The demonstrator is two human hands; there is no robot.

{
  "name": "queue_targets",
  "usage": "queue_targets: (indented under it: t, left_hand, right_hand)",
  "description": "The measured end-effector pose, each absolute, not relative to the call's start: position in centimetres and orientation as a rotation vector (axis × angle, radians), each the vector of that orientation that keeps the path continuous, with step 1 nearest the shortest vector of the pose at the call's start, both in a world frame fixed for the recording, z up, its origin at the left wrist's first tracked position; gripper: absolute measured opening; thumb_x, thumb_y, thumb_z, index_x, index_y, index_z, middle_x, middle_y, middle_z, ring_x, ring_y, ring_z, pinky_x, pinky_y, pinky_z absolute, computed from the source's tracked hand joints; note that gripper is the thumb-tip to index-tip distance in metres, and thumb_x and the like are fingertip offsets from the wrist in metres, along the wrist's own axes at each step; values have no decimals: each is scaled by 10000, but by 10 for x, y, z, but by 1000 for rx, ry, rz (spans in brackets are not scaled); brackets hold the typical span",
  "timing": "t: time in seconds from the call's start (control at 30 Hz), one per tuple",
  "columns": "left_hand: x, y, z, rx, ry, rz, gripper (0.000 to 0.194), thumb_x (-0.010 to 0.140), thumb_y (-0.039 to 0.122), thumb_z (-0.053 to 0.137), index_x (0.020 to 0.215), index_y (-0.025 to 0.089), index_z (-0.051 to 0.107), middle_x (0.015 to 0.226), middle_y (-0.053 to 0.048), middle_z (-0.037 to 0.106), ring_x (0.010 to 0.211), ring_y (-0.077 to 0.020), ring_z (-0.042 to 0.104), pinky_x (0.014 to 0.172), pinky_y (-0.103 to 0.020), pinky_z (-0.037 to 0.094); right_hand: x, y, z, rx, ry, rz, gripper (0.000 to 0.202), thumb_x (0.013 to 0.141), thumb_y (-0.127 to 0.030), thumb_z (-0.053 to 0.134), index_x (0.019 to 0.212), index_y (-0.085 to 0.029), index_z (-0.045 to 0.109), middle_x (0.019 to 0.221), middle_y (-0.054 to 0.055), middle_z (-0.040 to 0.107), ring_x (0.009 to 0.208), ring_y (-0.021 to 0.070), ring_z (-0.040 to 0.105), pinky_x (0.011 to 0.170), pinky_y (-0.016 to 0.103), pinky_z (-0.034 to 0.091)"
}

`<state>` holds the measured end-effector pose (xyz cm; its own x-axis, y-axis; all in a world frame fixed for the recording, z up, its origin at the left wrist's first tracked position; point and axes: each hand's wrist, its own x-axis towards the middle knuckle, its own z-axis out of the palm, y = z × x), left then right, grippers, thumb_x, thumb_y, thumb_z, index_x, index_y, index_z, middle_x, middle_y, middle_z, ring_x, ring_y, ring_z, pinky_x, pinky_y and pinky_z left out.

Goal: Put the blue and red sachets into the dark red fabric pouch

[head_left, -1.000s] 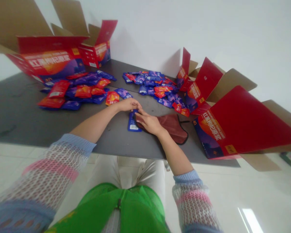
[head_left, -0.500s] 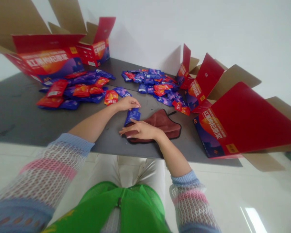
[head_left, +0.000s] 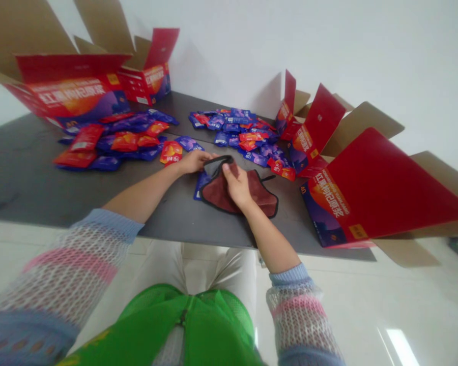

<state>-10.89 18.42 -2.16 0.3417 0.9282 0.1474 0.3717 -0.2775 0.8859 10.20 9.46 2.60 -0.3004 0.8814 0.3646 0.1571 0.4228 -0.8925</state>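
Observation:
My right hand [head_left: 236, 184] grips a brown cloth [head_left: 261, 195] with black edging, thumb on top, and holds its left part up off the table. A blue sachet [head_left: 199, 185] lies at the left of the cloth, partly covered by it. At the sachet's upper end is my left hand [head_left: 196, 161], fingers closed on it; the raised edge of the cloth hides some of the fingertips. Just beyond that hand lie a red sachet [head_left: 171, 152] and another blue sachet [head_left: 189, 144].
On the grey table [head_left: 168, 223], a heap of red and blue sachets [head_left: 125, 140] sits at left, a second heap [head_left: 238, 127] at centre back. Open red cartons stand at left [head_left: 76, 96], back left [head_left: 156, 81] and along the right [head_left: 328, 203]. A white wall rises behind.
My right hand has gone from lying flat on the cloth's left end to gripping it, lifting that part up and over the sachet. My left hand has barely moved.

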Motion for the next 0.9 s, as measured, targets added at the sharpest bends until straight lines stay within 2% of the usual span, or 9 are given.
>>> queue_targets:
  t: [0.13,0.27,0.33,0.4,0.47,0.53,0.6,0.73,0.9]
  left_hand:
    - [-109,186,-27,1768,1236,925,306,760,381,703,941,139,754,779,-59,737,522,-113,574,457,-209,421]
    - [-108,187,-30,1786,1276,932,331,780,370,675,983,120,751,812,-85,748,507,-118,568,459,-228,424]
    - [-108,188,-30,1810,1269,925,335,785,385,660,973,125,755,830,-85,758,556,-140,608,496,-239,458]
    - [-108,189,-30,1834,1246,950,314,778,393,660,924,134,761,844,-83,770,653,-165,664,605,-259,516]
    - [-108,189,-30,1852,1215,991,305,773,402,662,884,137,764,868,-94,779,762,-193,702,740,-295,543]
    - [-107,188,-30,1853,1203,1017,311,777,409,657,879,136,767,894,-108,783,823,-211,713,811,-321,542]
    - [-106,186,-29,1865,1219,1010,301,781,407,660,889,149,771,903,-99,784,840,-211,716,822,-318,539]
    - [-106,183,-27,1908,1279,984,267,781,389,678,915,179,775,913,-64,783,851,-187,707,775,-273,529]
    - [-110,187,-19,1862,1141,825,297,758,393,698,915,147,750,811,-60,760,634,-135,651,573,-220,484]
  right_hand:
    - [133,126,28,-1150,-1189,701,721,967,-628,231,1289,-73,560,1198,181,651,1194,278,604,993,462,501]
    - [141,131,24,-1337,-1294,543,773,974,-622,118,1406,-89,475,1351,213,576,1362,299,486,1066,521,434]
    - [124,117,16,-1427,-1623,569,716,979,-616,220,1439,-121,457,1422,198,543,1407,295,437,1117,525,381]
    - [102,100,8,-1415,-2112,585,682,962,-599,363,1469,-149,441,1539,168,432,1482,284,313,1197,517,259]
    - [87,85,5,-1315,-2440,466,794,906,-611,506,1530,-145,352,1620,157,286,1526,293,182,1232,562,68]
    - [86,78,10,-1237,-2584,454,900,869,-619,574,1562,-127,280,1640,167,213,1535,298,135,1225,579,21]
    - [97,78,19,-1095,-2682,563,881,869,-614,585,1563,-156,292,1631,159,250,1532,292,154,1220,587,59]
    - [117,82,35,-750,-2793,765,686,894,-593,575,1473,-241,467,1565,109,415,1510,297,238,1198,619,127]
    - [101,79,31,-661,-2810,668,522,913,-539,588,1372,-291,572,1486,39,530,1477,267,319,1195,576,194]
